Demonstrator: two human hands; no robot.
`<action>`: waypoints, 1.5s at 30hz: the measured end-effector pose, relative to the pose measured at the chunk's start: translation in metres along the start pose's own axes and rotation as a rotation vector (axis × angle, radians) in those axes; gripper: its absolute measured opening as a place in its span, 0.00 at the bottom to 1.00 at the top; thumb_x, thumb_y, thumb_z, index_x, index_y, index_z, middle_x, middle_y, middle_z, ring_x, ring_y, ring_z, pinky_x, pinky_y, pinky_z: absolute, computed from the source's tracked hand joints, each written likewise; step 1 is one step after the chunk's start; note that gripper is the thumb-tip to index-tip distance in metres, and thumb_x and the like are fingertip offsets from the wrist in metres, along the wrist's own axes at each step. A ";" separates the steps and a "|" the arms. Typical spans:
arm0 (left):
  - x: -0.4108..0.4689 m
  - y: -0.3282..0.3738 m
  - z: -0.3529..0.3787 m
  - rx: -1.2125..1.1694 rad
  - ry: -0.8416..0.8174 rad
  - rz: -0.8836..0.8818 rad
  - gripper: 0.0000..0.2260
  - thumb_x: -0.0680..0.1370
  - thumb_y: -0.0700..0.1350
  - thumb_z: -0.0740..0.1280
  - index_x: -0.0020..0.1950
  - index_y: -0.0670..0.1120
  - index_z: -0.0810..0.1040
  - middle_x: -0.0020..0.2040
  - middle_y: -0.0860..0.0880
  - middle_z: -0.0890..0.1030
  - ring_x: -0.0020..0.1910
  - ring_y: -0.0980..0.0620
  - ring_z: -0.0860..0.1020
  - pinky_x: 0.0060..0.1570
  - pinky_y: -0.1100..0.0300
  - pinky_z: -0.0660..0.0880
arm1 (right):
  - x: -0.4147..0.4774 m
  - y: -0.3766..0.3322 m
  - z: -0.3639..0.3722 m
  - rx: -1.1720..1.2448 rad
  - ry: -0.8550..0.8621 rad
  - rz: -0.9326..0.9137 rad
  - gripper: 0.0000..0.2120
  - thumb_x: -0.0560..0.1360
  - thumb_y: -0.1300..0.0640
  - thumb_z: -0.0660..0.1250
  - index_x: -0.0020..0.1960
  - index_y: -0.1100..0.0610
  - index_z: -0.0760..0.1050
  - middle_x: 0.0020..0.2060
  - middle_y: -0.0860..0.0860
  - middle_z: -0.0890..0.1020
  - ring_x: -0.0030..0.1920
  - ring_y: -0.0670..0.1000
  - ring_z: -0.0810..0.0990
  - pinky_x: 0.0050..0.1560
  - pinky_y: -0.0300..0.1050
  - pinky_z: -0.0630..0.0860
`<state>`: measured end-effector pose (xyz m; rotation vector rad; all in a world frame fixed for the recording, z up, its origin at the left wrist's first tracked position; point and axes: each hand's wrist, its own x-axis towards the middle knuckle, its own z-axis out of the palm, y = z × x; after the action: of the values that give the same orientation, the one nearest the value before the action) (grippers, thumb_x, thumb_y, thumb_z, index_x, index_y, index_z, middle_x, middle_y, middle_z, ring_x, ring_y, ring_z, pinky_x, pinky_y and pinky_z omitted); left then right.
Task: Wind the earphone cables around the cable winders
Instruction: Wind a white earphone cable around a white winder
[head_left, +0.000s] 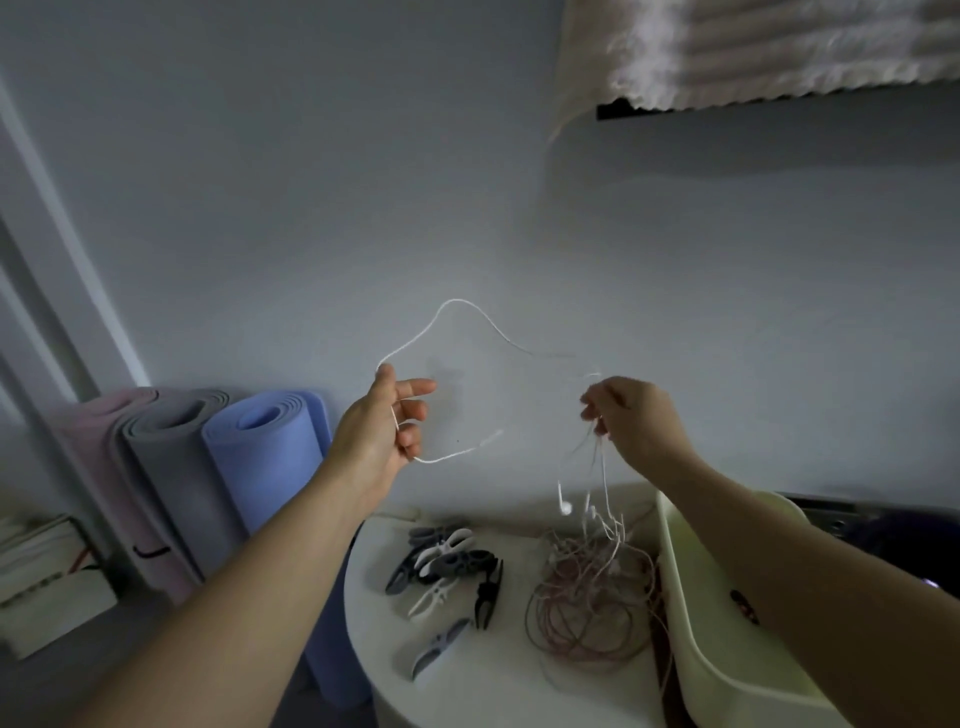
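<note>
A white earphone cable (457, 306) arcs in the air between my two raised hands. My left hand (387, 426) pinches one stretch of it, and the plug end sticks out to the right below the fingers. My right hand (631, 415) grips the other part, from which several strands and an earbud (565, 506) hang down. Below them a tangled pile of pinkish and white earphone cables (587, 608) lies on the round white table (483, 686). Several black, grey and white cable winders (452, 571) lie left of the pile.
A pale cream bin (727, 649) stands at the table's right side under my right forearm. Rolled mats, pink, grey and blue (270, 457), lean against the wall at the left. A bare grey wall is behind, with a blind at the top right.
</note>
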<state>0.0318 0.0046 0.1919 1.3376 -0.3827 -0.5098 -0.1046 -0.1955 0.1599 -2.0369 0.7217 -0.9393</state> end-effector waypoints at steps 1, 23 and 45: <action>0.000 0.000 -0.001 -0.005 0.000 0.002 0.22 0.84 0.55 0.50 0.47 0.45 0.79 0.31 0.51 0.70 0.21 0.59 0.61 0.28 0.65 0.60 | 0.001 -0.003 -0.001 0.010 0.050 -0.021 0.11 0.79 0.59 0.59 0.41 0.56 0.78 0.35 0.48 0.82 0.33 0.48 0.78 0.34 0.38 0.72; -0.014 -0.019 -0.002 0.172 -0.054 0.030 0.11 0.83 0.44 0.57 0.50 0.48 0.80 0.36 0.50 0.70 0.24 0.58 0.61 0.32 0.63 0.61 | -0.005 -0.008 0.004 -0.228 -0.339 0.028 0.12 0.79 0.58 0.60 0.44 0.58 0.81 0.33 0.46 0.81 0.31 0.46 0.77 0.35 0.35 0.73; -0.005 -0.031 -0.023 0.100 0.035 0.030 0.09 0.83 0.43 0.58 0.57 0.53 0.76 0.38 0.50 0.72 0.25 0.58 0.61 0.32 0.63 0.61 | -0.005 -0.012 0.027 0.148 -0.151 0.126 0.14 0.81 0.56 0.57 0.42 0.53 0.78 0.30 0.48 0.76 0.26 0.47 0.69 0.29 0.40 0.65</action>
<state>0.0361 0.0215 0.1567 1.4337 -0.4030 -0.4462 -0.0841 -0.1746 0.1560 -1.8866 0.6695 -0.7360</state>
